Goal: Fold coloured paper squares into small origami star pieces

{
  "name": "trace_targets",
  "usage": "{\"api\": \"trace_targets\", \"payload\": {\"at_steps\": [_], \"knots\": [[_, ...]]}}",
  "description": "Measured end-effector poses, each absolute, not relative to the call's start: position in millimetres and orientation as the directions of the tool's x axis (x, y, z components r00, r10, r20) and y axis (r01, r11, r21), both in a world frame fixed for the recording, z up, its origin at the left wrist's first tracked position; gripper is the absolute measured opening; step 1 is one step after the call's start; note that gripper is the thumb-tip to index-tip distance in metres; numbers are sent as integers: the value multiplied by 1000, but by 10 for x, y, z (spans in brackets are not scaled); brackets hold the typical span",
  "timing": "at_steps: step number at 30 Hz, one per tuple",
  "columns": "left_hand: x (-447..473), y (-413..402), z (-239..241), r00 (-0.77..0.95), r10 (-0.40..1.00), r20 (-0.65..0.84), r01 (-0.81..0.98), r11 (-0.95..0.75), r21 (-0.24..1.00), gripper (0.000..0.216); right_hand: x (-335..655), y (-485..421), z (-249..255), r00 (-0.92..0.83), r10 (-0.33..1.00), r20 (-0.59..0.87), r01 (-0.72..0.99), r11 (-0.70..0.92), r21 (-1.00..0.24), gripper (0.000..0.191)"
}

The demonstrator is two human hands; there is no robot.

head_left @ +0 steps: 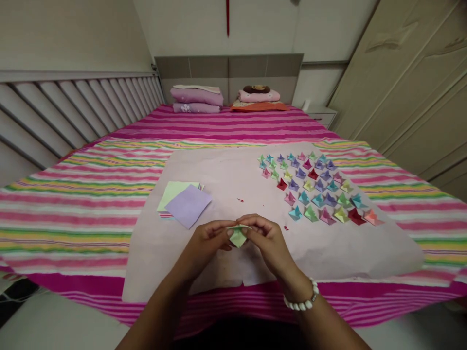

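A small light green folded paper (238, 236) is pinched between both hands above the big pale sheet (219, 167). My left hand (209, 239) grips its left side, thumb on the near face and fingers behind. On the right side, my right hand (265, 239) holds it the same way, a white bead bracelet (304, 302) round that wrist. The fold's back is hidden by the fingers. To the left lies a purple square sheet (188, 205), turned askew on a stack of coloured paper (174, 190) with light green on top.
Rows of several folded paper pieces in many colours (319, 200) cover the sheet's right part. Two small red bits (240, 200) lie near the middle. A striped bedspread (83, 214) surrounds the sheet; a slatted rail (83, 104) runs along the left, with folded bedding (198, 100) at the headboard.
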State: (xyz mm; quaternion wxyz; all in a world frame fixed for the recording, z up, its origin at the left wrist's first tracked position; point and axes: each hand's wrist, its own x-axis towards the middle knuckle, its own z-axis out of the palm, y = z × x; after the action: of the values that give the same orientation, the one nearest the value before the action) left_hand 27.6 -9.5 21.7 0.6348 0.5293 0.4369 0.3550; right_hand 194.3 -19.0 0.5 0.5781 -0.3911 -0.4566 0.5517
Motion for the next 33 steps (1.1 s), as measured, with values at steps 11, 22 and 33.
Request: {"api": "trace_targets", "payload": {"at_steps": [11,22,33], "knots": [[252,-93,271,298,945,-137,-36,154,987,24,2026,-203,68,-230,972,45,-401,-53,-914,35],[393,-110,133,124,982,-142,-17,145,989,32,1903,-170,-79,-180,981,-67,-289,-118,-950,29],[251,34,-2,184,956,228,77,-246,966,27,1924,-170,-69,-193,979,-61,-181,-96,-979,30]]}}
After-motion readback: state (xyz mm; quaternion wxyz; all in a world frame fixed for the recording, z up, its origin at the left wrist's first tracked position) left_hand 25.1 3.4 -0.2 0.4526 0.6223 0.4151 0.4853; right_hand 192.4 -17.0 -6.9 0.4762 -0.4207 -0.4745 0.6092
